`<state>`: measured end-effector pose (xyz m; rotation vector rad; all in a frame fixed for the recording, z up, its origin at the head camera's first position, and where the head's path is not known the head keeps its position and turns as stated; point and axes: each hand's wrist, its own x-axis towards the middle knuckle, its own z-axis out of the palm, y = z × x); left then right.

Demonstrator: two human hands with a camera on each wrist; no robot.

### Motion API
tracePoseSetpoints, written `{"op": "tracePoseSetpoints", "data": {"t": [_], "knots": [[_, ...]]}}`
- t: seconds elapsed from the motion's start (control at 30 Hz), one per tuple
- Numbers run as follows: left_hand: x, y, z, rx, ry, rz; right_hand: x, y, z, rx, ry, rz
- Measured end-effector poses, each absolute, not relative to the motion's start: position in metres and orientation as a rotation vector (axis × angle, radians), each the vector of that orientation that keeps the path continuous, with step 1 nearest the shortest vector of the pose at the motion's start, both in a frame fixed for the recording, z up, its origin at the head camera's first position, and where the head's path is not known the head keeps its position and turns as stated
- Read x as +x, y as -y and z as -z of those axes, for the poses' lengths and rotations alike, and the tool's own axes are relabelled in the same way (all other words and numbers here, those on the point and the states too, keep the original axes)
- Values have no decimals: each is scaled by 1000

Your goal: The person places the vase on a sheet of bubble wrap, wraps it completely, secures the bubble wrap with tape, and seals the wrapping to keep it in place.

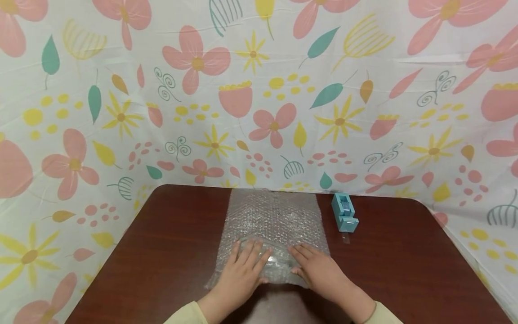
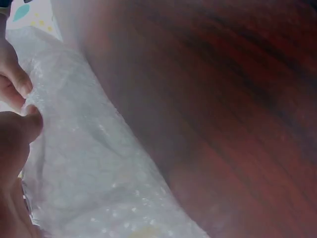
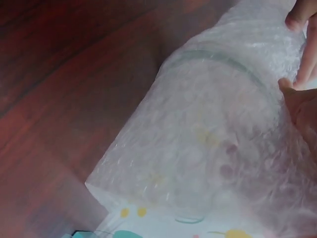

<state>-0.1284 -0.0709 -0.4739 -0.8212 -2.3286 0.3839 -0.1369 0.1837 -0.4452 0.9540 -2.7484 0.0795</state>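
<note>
Sleeves: pale yellow (image 1: 188,315), at the near side.
Left hand: (image 1: 240,274) fingers spread, resting on the wrap's left part.
Right hand: (image 1: 321,272) fingers close together, thumb apart, resting on the wrap's right part.
Clear object: (image 1: 274,262) round-edged, under plastic, between the hands.
Bubble wrap: (image 1: 275,216) one sheet, reaching from the hands to the table's far edge.
Tabletop: (image 1: 404,252) dark reddish brown.
Tape dispenser: (image 1: 344,213) blue, right of the wrap, tape strip (image 1: 346,238) hanging out.
Backdrop: (image 1: 275,90) white cloth, floral print.
</note>
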Motion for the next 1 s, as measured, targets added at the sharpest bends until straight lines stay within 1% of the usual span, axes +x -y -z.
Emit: {"op": "tracePoseSetpoints", "data": {"t": [0.27, 0.43, 0.57, 0.77, 0.87, 1.0], "knots": [[-135, 66, 467, -863, 2358, -370, -142, -193, 439, 979, 2803, -193], [-133, 64, 472, -838, 2384, -438, -145, -191, 438, 970, 2854, -227], [-137, 65, 478, -800, 2319, -430, -148, -188, 436, 988, 2848, -218], [-144, 65, 479, -818, 2286, -384, -151, -190, 428, 1016, 2834, -197], [-148, 63, 475, -810, 2324, -399, -148, -190, 424, 1021, 2775, -156], [-154, 61, 469, -805, 2426, -380, -135, -187, 422, 1050, 2613, -122]]}}
